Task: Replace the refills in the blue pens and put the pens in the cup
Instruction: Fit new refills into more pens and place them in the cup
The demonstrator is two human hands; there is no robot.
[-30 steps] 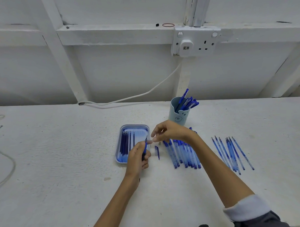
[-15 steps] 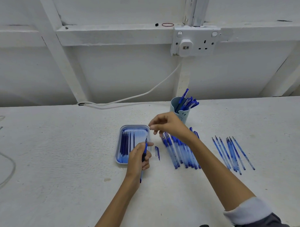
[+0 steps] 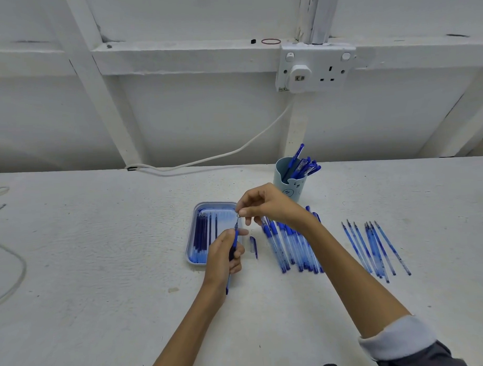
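Left hand (image 3: 222, 256) wraps its curled fingers round the barrel of one blue pen (image 3: 235, 242), nose aimed at 12 o'clock. Right hand (image 3: 271, 205), thumb and forefinger closed, pinches the tiny pale end at the pen's nose; nib cone or refill point, cannot tell. Sweep of the worktop (image 3: 100, 256): at the left hand's 10 o'clock a blue tray (image 3: 190, 249) holds dark refills (image 3: 202, 233) lying lengthwise. Just at its 3 o'clock lies a loose cap (image 3: 253, 246). Under the right wrist, a row of pens (image 3: 289, 247) side by side. Cup (image 3: 283, 184) stands at the right hand's 1 o'clock, several pens (image 3: 302, 164) already in it. Well out at 3 o'clock, a fan of thin loose refills (image 3: 374, 249), probably spent. Judgement: pen is light, stiff, smooth plastic, likely to roll or slip; grip mid-barrel, pinch the nose firmly. Refills look slender and could bend; hold them near the point.
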